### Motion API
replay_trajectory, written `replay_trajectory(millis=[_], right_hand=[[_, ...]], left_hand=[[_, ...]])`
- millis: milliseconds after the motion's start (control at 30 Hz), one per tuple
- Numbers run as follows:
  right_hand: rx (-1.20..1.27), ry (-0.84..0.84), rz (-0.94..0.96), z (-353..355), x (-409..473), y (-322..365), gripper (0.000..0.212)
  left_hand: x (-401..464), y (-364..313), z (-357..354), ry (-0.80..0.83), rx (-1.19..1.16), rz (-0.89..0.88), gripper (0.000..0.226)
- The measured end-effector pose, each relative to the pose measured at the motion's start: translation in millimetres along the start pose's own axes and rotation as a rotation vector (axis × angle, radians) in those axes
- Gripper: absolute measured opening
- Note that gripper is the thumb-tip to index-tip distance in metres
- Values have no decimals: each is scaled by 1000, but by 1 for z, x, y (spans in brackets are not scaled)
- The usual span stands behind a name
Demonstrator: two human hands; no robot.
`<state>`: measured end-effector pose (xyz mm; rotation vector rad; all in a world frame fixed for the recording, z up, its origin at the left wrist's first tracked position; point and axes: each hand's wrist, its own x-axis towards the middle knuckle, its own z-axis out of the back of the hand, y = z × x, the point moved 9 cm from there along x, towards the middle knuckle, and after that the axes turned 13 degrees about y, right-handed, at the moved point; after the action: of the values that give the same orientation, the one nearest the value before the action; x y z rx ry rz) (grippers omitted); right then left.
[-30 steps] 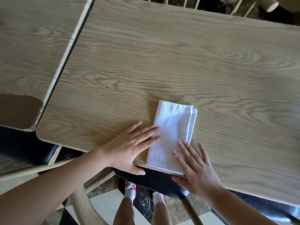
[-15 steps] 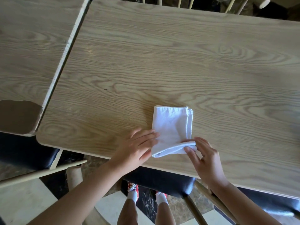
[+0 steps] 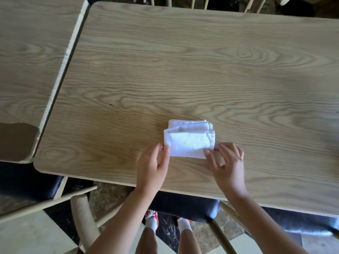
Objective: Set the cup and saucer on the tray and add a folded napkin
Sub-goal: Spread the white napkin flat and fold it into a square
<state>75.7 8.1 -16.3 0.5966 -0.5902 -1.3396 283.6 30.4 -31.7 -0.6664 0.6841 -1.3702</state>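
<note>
A white cloth napkin [image 3: 189, 139] lies on the wooden table [image 3: 183, 70] near its front edge, its near half lifted and turned over the far half. My left hand [image 3: 153, 165] pinches the raised fold's left corner. The right corner is pinched by my right hand [image 3: 226, 165]. No cup, saucer or tray is in view.
A second wooden table [image 3: 33, 61] stands to the left across a narrow gap, its near corner chipped. Chairs with dark seats [image 3: 185, 206] sit below the front edge, and chair backs [image 3: 192, 1] show beyond the far edge. My legs and red shoes are on the floor below.
The napkin lay flat as a long rectangle under both palms. Both hands then picked up its near end and folded it away from me, making a shorter shape.
</note>
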Motion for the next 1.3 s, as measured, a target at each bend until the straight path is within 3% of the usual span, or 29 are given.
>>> replay_trajectory(millis=[167,367,500,600,733,933,1300], right_hand=[[125,-35,-308,-12,-9,-20,36],[62,-72,-375,-15,-1,-23,39],[-5,-121,-347,-12,5,-17,36],[-198,-166,-218,-4,13,0,39],[-493,107,119,-33,34,28,52],[-496,377,52,-59,47,8,55],[-582,392,116,-61,50,9,58]], left_hand=[[9,-9,-4,-56,54,17,39],[21,-6,-9,-78,267,48,37],[25,-2,-5,-107,334,134,25],[28,-17,-7,-110,385,15,26],[41,-34,-29,74,512,-244,51],[51,-24,-52,344,550,-248,55],[56,-21,-57,421,740,-210,58]])
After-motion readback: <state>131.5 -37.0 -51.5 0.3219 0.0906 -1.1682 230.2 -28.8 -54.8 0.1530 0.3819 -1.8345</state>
